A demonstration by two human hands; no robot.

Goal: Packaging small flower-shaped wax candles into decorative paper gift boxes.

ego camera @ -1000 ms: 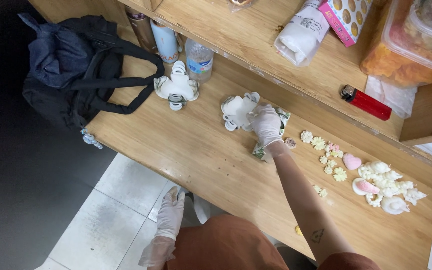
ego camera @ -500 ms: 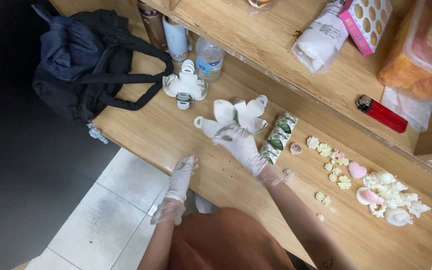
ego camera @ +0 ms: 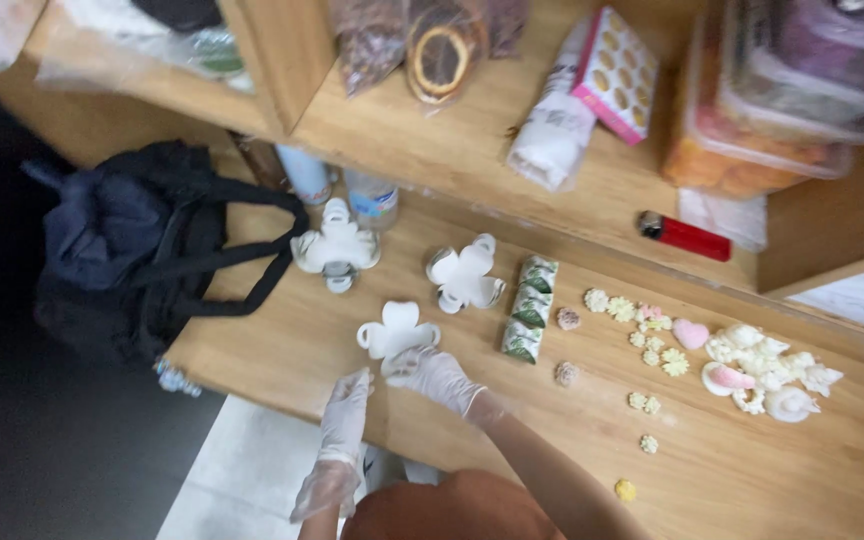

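At nine o'clock a dark cloth bag [ego camera: 137,250] slumps on the wooden table [ego camera: 452,420]. Near six o'clock the gloved left hand [ego camera: 345,408] rests loosely open at the table edge, holding nothing. Just at its one o'clock, the gloved right hand [ego camera: 430,372] pinches the lower edge of a white flower-shaped mould [ego camera: 395,332]. A second white mould [ego camera: 463,277] lies at that one's one o'clock, with green-patterned packets [ego camera: 528,308] beside it. At three o'clock small pastel flower pieces [ego camera: 752,365] are scattered.

Three white flower-shaped holders [ego camera: 398,330] sit at ten o'clock; two bottles [ego camera: 372,198] at eleven; one red lighter [ego camera: 684,235] at one; one black bag [ego camera: 142,245] at nine.
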